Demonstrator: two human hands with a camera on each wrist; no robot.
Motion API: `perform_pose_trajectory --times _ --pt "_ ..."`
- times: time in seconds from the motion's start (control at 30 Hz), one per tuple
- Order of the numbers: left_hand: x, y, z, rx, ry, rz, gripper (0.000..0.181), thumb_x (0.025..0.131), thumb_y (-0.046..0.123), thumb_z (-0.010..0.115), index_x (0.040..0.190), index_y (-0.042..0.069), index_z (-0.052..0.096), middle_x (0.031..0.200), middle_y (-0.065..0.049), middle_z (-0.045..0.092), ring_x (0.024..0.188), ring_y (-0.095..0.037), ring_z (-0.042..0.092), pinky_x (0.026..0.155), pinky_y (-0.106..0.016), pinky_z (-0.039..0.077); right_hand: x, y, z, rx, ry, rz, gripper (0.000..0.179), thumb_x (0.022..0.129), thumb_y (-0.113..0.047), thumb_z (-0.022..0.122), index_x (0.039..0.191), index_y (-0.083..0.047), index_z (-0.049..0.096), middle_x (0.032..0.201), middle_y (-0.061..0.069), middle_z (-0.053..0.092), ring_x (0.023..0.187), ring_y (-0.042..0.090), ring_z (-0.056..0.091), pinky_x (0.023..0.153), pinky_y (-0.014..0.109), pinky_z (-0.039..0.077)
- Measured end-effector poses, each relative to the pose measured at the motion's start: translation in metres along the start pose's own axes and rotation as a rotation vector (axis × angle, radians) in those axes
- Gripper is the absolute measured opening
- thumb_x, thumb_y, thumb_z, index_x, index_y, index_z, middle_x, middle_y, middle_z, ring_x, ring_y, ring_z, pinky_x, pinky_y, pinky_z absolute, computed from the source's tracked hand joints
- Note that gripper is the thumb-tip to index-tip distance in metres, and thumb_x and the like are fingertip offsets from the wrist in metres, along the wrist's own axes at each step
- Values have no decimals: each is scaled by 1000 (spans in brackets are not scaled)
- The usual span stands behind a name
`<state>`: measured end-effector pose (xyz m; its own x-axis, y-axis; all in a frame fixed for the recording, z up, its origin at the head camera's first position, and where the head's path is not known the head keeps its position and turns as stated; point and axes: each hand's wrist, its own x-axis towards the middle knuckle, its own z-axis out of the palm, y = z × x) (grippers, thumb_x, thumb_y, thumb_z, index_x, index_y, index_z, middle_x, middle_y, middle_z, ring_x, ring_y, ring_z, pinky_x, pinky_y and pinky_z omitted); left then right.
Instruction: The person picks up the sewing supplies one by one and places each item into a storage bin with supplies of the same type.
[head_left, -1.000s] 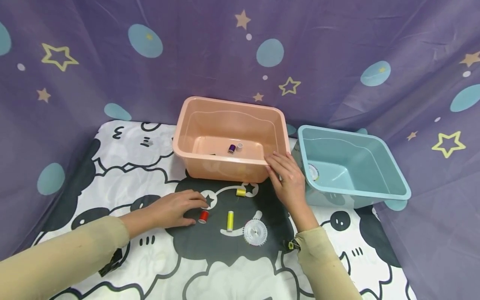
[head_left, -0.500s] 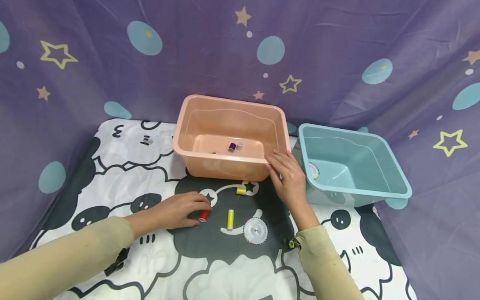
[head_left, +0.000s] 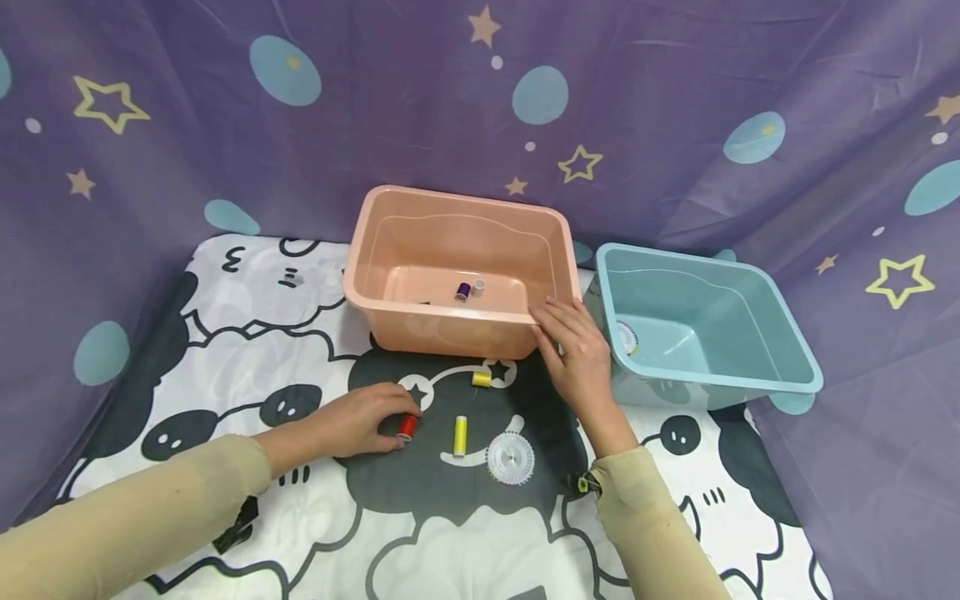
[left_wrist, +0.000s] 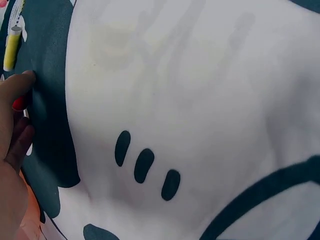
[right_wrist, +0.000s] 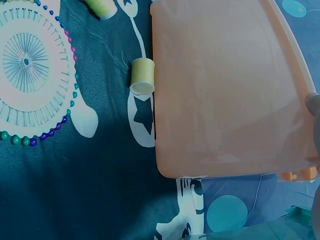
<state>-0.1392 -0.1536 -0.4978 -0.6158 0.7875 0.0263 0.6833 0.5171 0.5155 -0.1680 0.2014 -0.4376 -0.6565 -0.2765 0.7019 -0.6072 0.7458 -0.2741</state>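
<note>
My left hand [head_left: 363, 421] pinches a red thread spool [head_left: 407, 427] between thumb and fingers, down at the dark part of the printed cloth. Only a bit of the red spool [left_wrist: 19, 104] shows in the left wrist view. At the peach bin's [head_left: 450, 335] front right corner, my right hand [head_left: 581, 358] holds the rim, fingers over it and thumb on the outside. A tall yellow spool [head_left: 460, 436] stands or lies right of the red one. Farther back is a short yellow spool [head_left: 481, 379], close to the bin's wall. A round wheel of pearl-headed pins [head_left: 511, 457] lies to the right.
Inside the peach bin are a purple spool [head_left: 462, 292] and a white spool [head_left: 478, 287]; its front wall partly hides a dark item. A teal bin [head_left: 712, 379] stands to the right with another pin wheel [head_left: 627, 337] in it. A purple curtain [head_left: 420, 100] hangs behind.
My left hand has moved slightly right to the red spool, and its fingers and thumb have closed on it. The right hand has kept its place on the bin's rim.
</note>
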Motion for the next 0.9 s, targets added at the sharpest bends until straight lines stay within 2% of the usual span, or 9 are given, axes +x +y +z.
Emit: perform_pose_trajectory --times 0.27,0.57,0.73,0.9 --pt "1 2 4 -116 62 -47 37 85 17 91 120 13 78 114 4 71 102 -14 66 94 -40 58 1 0 0 8 6 -1 28 101 -11 73 128 -4 78 124 13 77 126 33 69 118 58 42" --pt "3 -2 10 -202 109 -76 29 83 14 92 109 14 79 102 7 70 90 -12 66 83 -32 59 1 0 1 7 3 6 28 102 -12 73 128 -4 78 125 13 77 127 33 68 122 53 39" --pt "3 -2 7 -267 123 -105 28 82 12 93 106 15 78 96 8 69 89 -12 67 82 -31 60 1 -1 1 8 11 -1 29 100 -11 75 128 -4 78 125 14 77 127 34 68 122 52 38" --pt "4 -1 1 -327 136 -134 28 82 11 93 105 13 77 94 7 70 86 -12 68 79 -29 61 1 -1 2 2 15 -9 29 99 -10 76 128 -4 78 125 14 77 126 34 69 120 56 41"
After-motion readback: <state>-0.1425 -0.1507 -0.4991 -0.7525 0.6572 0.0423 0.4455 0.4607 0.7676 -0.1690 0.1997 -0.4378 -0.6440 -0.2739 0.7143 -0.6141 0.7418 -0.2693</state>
